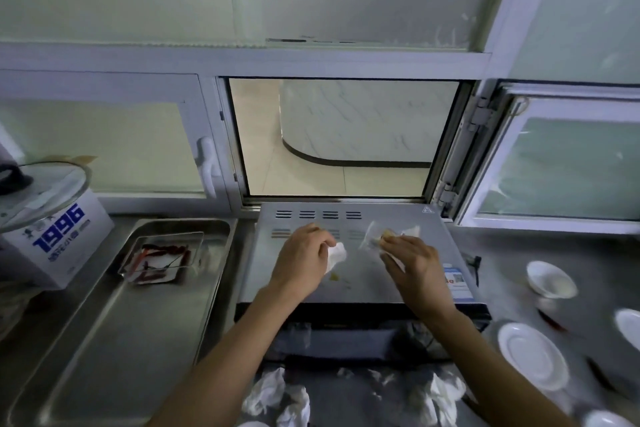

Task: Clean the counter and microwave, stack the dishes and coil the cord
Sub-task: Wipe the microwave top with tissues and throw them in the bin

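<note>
Stainless counter runs beneath a window wall, with the microwave set at its centre below an open hatch. Step in hand, by judgement: wiping the microwave top. Left hand has its fingers curled round a wad of white tissue, held just above or on the top panel — contact cannot be confirmed. Right hand pinches a clear wrapper together with more white paper, lifting litter off the same panel. One yellowish stain lies on the panel just below the left-hand tissue; the next move likely calls for bringing the wad down onto it and rubbing with pressure, then discarding the wrapper. Count of dishes on the counter to the right: one bowl, one full plate, and two further white pieces cut by the frame edge — four in all, none stacked. Crumpled tissues in the foreground number at least three. Left side: one steel tray holding one small dish of red chillies, one printed box, one glass lid. A dark cord shows at the microwave's right flank, uncoiled as far as visible.
</note>
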### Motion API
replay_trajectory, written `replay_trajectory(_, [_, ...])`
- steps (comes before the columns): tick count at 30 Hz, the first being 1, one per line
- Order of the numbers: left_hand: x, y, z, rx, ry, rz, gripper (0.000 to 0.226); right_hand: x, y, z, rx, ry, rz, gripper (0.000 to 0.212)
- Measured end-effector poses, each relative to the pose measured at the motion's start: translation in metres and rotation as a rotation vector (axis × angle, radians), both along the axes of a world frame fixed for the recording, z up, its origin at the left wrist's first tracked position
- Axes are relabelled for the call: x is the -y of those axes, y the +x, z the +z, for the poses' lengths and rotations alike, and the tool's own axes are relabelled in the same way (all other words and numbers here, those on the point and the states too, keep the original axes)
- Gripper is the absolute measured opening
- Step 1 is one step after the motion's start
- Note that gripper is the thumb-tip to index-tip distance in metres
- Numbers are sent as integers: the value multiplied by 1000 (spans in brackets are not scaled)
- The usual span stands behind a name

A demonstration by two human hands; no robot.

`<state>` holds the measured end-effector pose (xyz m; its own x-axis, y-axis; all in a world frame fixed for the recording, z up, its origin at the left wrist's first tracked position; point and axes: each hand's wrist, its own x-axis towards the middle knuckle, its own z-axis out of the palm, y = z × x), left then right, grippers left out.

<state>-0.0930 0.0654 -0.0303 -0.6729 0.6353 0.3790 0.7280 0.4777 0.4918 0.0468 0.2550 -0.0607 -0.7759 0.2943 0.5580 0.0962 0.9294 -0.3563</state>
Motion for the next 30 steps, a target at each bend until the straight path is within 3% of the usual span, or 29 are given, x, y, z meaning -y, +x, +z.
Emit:
replay_trajectory(6, [-40, 29, 1, 9, 60, -121, 14, -13, 54, 9, -80, 84, -94, 24])
replay_trajectory(12, [-93, 91, 6, 28, 72, -268, 13, -44, 143, 3, -62, 43, -267, 23])
replay_trajectory(30, [-205, 377, 16, -10, 22, -568, 15, -102, 456, 4, -126, -33, -576, 29])
